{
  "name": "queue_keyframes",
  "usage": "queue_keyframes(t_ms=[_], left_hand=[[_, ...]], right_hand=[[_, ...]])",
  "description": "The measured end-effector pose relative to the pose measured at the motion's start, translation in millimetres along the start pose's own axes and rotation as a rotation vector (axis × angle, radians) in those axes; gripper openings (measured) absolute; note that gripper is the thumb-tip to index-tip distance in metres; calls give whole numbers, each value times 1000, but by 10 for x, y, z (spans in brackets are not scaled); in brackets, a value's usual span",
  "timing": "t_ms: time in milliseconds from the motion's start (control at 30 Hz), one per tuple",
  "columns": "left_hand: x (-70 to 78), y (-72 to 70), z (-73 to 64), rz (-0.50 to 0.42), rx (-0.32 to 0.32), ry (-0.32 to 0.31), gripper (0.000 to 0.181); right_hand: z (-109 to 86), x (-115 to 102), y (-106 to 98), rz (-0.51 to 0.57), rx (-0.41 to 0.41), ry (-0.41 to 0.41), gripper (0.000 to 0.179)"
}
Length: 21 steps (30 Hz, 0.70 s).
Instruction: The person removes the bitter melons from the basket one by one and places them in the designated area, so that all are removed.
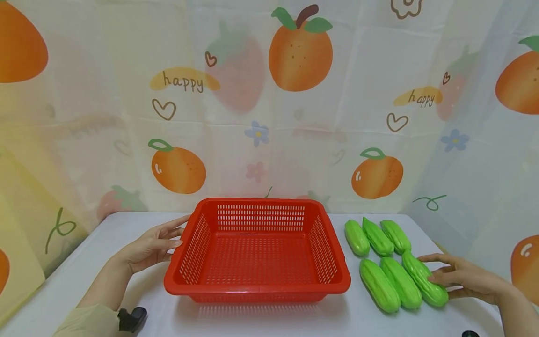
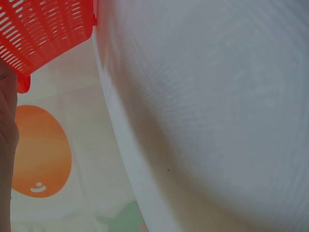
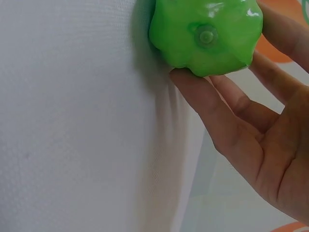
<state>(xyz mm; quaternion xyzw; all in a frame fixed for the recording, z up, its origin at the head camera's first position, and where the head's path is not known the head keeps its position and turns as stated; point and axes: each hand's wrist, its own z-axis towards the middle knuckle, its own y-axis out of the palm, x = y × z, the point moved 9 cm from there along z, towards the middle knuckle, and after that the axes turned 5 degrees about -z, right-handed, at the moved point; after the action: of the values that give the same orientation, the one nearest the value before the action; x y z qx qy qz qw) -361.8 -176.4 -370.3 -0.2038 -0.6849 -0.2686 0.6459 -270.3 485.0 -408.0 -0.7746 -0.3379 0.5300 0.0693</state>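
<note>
A red plastic basket (image 1: 259, 289) with slotted walls stands on the table in the head view, with nothing inside. My left hand (image 1: 156, 243) touches its left side, thumb by the rim and fingers extended along the outside. In the left wrist view, only part of that hand (image 2: 7, 106) shows beside the basket (image 2: 53, 34). On the right, my right hand (image 1: 471, 281) rests its loosely bent fingers against a glossy green ridged cucumber-like vegetable (image 1: 423, 281). The right wrist view shows its lobed end (image 3: 207, 36) on the table, with the hand (image 3: 260, 140) alongside.
Several similar green vegetables lie in two rows right of the basket, including one at the near left (image 1: 380, 285) and one at the back (image 1: 357, 238). A fruit-printed cloth (image 1: 261, 154) hangs behind the white table (image 1: 269, 325).
</note>
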Motion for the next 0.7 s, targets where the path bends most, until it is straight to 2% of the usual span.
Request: queue_keyframes(t_ms=[133,367,533,700], left_hand=[[-2,-2,2,4,3,-3,68],[3,-1,6,10,-1,-6,69],[9,7,10,2,-5,-7,69],[6,2,9,3,0,-8,70]], right_hand=[[4,18,-2,0,3,3,37],[7,31,-9,-7,-3,1,58],[3,47,-14,-6,-1,12,61],[-4,35,-5,12,-19,-4,55]])
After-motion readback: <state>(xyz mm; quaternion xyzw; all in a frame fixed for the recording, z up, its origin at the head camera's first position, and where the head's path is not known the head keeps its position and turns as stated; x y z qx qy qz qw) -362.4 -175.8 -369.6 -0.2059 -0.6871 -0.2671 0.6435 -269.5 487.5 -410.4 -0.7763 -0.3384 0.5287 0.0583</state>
